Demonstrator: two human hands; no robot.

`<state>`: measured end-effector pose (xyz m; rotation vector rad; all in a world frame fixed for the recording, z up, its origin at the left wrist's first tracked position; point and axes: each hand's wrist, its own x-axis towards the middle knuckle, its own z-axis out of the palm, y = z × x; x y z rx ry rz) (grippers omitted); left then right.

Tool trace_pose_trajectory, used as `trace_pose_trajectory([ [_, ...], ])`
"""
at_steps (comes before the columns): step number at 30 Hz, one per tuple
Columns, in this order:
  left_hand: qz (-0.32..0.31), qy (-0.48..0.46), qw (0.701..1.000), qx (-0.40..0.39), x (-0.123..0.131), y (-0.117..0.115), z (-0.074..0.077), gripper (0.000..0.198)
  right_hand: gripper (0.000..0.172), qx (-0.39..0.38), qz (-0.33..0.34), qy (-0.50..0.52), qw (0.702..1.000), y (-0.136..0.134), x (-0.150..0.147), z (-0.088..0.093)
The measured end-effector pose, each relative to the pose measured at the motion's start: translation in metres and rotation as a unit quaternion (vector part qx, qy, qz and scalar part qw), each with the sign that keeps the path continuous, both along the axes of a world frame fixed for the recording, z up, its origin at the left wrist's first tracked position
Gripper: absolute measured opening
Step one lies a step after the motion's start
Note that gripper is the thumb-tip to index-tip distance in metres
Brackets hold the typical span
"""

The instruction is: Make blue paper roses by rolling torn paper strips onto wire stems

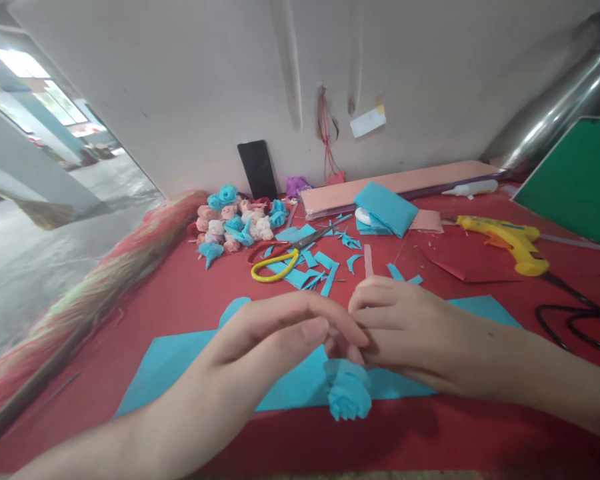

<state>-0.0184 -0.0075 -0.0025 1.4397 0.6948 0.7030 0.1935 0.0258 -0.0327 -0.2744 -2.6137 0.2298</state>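
A light-blue crepe-paper flower (349,395) hangs head down between my hands, over the front edge of a blue paper sheet (175,360). My left hand (275,340) reaches in from the left, its curled fingers closed at the flower's base. From the other side my right hand (405,327) meets it, fingers bent and closed at the same spot. The fingers hide the base and exactly how each hand grips it. Just beyond lie scissors (285,260) with red and yellow handles, among blue paper scraps (325,263).
Finished paper flowers (235,223) are heaped at the back left, before a leaning phone (258,169). Folded blue paper (387,208) and a long pink paper pack (395,187) lie behind. A yellow glue gun (515,239) with a black cord rests right, near a green board (575,180).
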Motion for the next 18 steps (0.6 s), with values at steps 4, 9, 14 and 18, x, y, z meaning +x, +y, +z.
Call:
trace_pose_trajectory([
  [4,-0.009,-0.004,1.0,-0.018,0.0,0.0,0.002,0.023,0.04,-0.007,-0.001,-0.009,1.0,-0.001,0.0,0.0],
  [9,-0.019,-0.027,0.999,-0.036,0.003,0.001,0.0,0.025,0.041,-0.028,0.016,-0.011,0.999,0.001,-0.002,-0.004],
  [14,0.029,-0.042,0.998,0.036,0.001,0.002,-0.005,0.025,0.037,-0.066,0.013,0.028,0.997,0.001,-0.003,-0.007],
  [18,0.089,-0.013,0.985,0.147,0.0,0.008,-0.01,0.019,0.046,-0.22,-0.024,0.095,0.971,-0.003,-0.005,-0.006],
])
